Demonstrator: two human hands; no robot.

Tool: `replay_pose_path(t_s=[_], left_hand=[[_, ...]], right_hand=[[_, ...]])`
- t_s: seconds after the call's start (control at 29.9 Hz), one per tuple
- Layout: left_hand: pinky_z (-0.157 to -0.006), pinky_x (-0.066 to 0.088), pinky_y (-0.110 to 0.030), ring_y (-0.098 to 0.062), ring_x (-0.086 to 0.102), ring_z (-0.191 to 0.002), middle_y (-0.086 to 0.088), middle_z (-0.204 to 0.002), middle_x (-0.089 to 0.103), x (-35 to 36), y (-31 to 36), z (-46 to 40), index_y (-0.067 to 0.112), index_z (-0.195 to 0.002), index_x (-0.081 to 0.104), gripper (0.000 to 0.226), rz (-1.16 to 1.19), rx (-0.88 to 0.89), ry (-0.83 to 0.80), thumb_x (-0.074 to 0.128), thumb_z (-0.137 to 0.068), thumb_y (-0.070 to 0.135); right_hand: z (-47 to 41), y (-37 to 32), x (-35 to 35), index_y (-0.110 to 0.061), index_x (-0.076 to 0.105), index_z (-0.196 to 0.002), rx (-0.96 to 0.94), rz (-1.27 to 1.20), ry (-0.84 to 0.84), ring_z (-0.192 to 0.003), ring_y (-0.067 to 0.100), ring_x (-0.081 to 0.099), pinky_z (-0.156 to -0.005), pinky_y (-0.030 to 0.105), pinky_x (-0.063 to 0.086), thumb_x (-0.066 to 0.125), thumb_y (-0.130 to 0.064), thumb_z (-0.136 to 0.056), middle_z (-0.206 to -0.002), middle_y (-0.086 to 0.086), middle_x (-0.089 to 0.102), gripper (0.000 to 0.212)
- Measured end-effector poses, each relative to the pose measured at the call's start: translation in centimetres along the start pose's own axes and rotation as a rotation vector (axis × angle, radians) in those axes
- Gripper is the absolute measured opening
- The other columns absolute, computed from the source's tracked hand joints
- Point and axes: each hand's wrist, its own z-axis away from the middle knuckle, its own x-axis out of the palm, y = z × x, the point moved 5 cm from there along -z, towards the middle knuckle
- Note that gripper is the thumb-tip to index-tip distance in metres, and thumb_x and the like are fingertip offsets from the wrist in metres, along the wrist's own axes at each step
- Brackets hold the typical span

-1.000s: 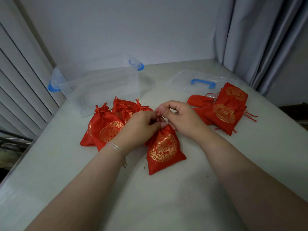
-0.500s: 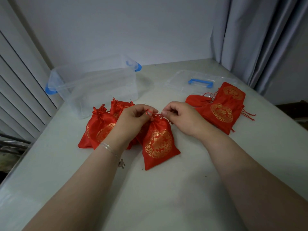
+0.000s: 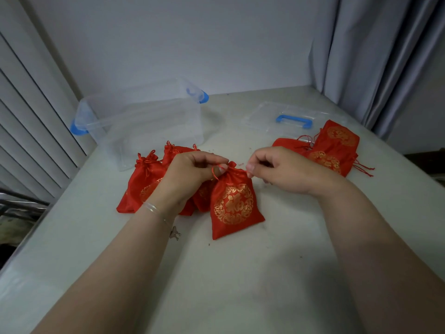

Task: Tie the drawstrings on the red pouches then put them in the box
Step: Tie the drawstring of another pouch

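At centre frame, a thin red drawstring [image 3: 213,171] is pinched between curled fingertips of the left hand [image 3: 190,175], and its other end by the right hand [image 3: 277,171], over the gathered mouth of a red satin pouch with a gold medallion [image 3: 232,203]. Tying appears under way; a knot must next be cinched. Tied red pouches [image 3: 144,179] lie at left, flat untied ones [image 3: 337,148] at upper right. The clear plastic box with blue latches [image 3: 144,124] stands at upper left.

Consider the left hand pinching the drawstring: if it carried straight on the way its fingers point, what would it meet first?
Probably the right hand: the left hand points across the pouch mouth toward it, though depth is unclear.
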Motion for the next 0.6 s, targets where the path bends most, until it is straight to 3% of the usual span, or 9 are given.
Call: replay_pose_path(t_s=[0.1,0.17,0.23,0.3,0.4,0.5,0.6], left_hand=[[-0.079,0.056,-0.022,-0.013,0.068,-0.078,-0.011,-0.087,0.073,0.1,0.4,0.1,0.014,-0.082,0.074,0.016,-0.051,0.046,-0.024,0.075,-0.074,0.000],[-0.079,0.056,-0.023,-0.012,0.068,-0.079,-0.009,-0.086,0.073,0.3,0.9,0.2,0.014,-0.083,0.071,0.018,-0.162,0.140,-0.033,0.074,-0.076,-0.002],[-0.079,0.055,-0.021,-0.010,0.069,-0.080,-0.003,-0.084,0.072,0.6,1.3,0.4,0.017,-0.083,0.070,0.022,-0.245,0.225,-0.055,0.072,-0.078,-0.004],[-0.078,0.052,-0.017,-0.003,0.066,-0.079,0.006,-0.083,0.071,0.9,1.7,0.7,0.020,-0.084,0.068,0.025,-0.347,0.327,-0.055,0.070,-0.077,-0.004],[-0.075,0.049,-0.017,-0.001,0.063,-0.079,0.011,-0.082,0.067,1.4,2.2,1.2,0.017,-0.086,0.067,0.023,-0.503,0.509,0.009,0.068,-0.076,-0.004],[-0.071,0.049,-0.029,-0.007,0.060,-0.078,0.004,-0.083,0.065,1.9,2.4,1.6,0.013,-0.089,0.066,0.018,-0.634,0.659,0.061,0.067,-0.077,-0.001],[-0.063,0.050,-0.039,-0.019,0.061,-0.074,0.000,-0.084,0.063,2.0,2.6,1.9,0.012,-0.092,0.066,0.015,-0.759,0.770,0.141,0.065,-0.080,0.005]], right_hand=[[0.2,0.6,0.4,-0.021,0.069,-0.077,0.060,0.081,-0.104,-0.058,-0.004,0.051,-0.062,0.018,0.041,0.062,-0.032,-0.088,-0.072,-0.007,0.064,0.016],[0.0,0.7,-0.3,-0.019,0.069,-0.078,0.032,0.104,0.054,-0.057,-0.007,0.049,-0.056,0.008,0.035,0.066,-0.033,-0.084,-0.073,-0.011,0.059,0.016],[-0.2,0.2,-1.1,-0.024,0.068,-0.083,-0.024,-0.077,0.261,-0.055,-0.001,0.046,-0.055,0.010,0.037,0.066,-0.026,-0.086,-0.073,-0.010,0.059,0.004],[-0.6,-0.1,-0.6,-0.029,0.069,-0.092,-0.062,-0.280,0.281,-0.060,0.007,0.047,-0.061,0.022,0.044,0.063,-0.015,-0.088,-0.076,-0.004,0.066,0.015],[-1.3,0.3,1.4,-0.021,0.070,-0.096,-0.059,-0.231,0.207,-0.070,0.011,0.059,-0.071,0.028,0.050,0.063,-0.007,-0.086,-0.081,-0.008,0.068,0.018],[-1.6,0.8,1.8,-0.017,0.070,-0.092,-0.010,-0.319,0.210,-0.062,0.000,0.057,-0.065,0.018,0.047,0.064,-0.002,-0.085,-0.071,-0.006,0.064,0.017],[-1.4,0.7,1.5,-0.013,0.068,-0.098,-0.005,-0.414,0.179,-0.050,-0.006,0.052,-0.055,0.006,0.039,0.060,0.000,-0.087,-0.054,-0.015,0.061,0.019]])
